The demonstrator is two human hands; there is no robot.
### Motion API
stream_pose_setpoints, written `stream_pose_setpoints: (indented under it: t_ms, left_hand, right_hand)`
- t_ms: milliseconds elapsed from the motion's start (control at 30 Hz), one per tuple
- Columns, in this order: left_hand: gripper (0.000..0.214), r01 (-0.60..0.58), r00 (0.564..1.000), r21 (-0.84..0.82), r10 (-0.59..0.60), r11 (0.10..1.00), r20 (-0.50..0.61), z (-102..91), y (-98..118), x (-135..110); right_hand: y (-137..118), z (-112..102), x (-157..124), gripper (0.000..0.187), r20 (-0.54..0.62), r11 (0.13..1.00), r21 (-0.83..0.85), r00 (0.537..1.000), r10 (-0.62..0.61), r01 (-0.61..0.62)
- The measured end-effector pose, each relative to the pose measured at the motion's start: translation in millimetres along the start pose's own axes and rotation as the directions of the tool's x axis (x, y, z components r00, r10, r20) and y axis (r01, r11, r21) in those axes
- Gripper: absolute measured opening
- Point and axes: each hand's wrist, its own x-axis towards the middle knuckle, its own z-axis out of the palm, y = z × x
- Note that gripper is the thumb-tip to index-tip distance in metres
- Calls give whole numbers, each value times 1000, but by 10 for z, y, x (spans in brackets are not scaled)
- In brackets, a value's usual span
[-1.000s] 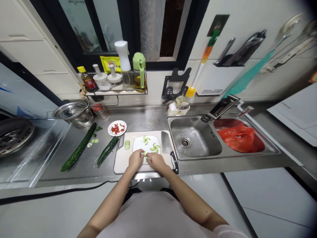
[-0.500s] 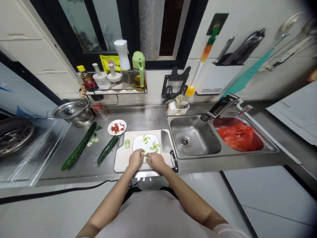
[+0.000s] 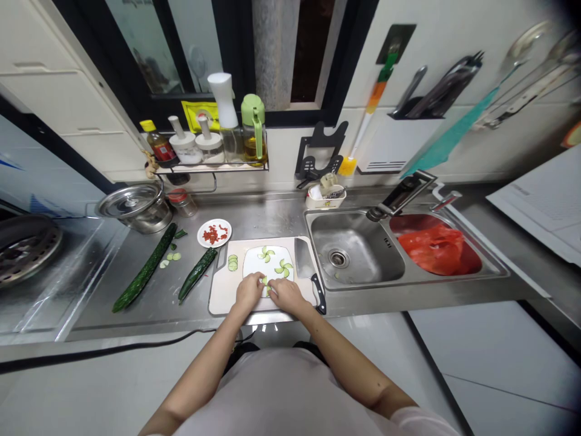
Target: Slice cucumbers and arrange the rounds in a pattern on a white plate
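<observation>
Two fans (image 3: 265, 254) finished, we're building a third: left hand (image 3: 249, 291) and right hand (image 3: 284, 294) curl over cucumber slices (image 3: 265, 282) on the plate (image 3: 250, 265), grip unclear; next piece wants careful overlap.

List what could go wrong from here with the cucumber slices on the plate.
1. The right hand is close beside the cleaver lying on the cutting board; a sideways move could meet the blade.
2. Its fingers and those of the left hand crowd the plate; they might nudge the slice fans arranged there.
</observation>
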Motion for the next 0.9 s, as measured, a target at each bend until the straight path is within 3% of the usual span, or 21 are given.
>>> stream_pose_setpoints:
  t_ms: [567,900]
  left_hand:
    - [31,13,999,4,-13,1000,-34,-53,-47,9]
    - [31,47,999,39,-47,998,3,-49,13,-17]
  right_hand:
    - [30,0,-22,28,-41,1000,18,999,21,-20]
    - [-47,35,-43,29,-31,1000,-4,999,14,-15]
